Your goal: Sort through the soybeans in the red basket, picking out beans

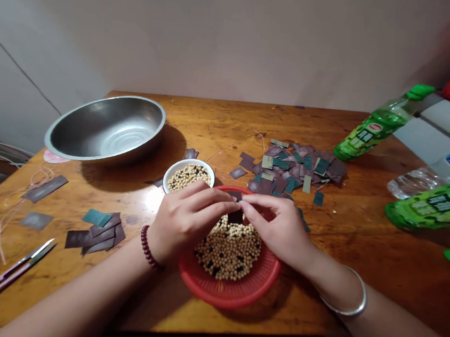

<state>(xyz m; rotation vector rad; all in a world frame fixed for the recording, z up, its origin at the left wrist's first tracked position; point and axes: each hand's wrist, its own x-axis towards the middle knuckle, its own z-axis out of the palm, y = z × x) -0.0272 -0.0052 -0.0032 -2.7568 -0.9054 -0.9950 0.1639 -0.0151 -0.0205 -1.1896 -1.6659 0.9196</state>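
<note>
My left hand (187, 218) and my right hand (281, 229) meet above a red plastic basket (225, 299). Between their fingertips they pinch a small dark brown patch (236, 217), leather-like or cloth; the fingers cover part of it. Below, the basket holds a heap of pale round beans (228, 252) with some black ones mixed in. Behind my left hand stands a small white bowl (167, 176) with the same mix. Past the basket, a loose pile of brown and green patches (289, 167) spreads over the table.
At the back left sits a wide metal basin (104, 129). Left of me lie a pink-handled knife-like tool (4, 279), more patches (99, 234) and pink thread (6, 215). On the right are an upright green drink bottle (378, 125), another green bottle (434, 204) and a clear bottle (416, 180).
</note>
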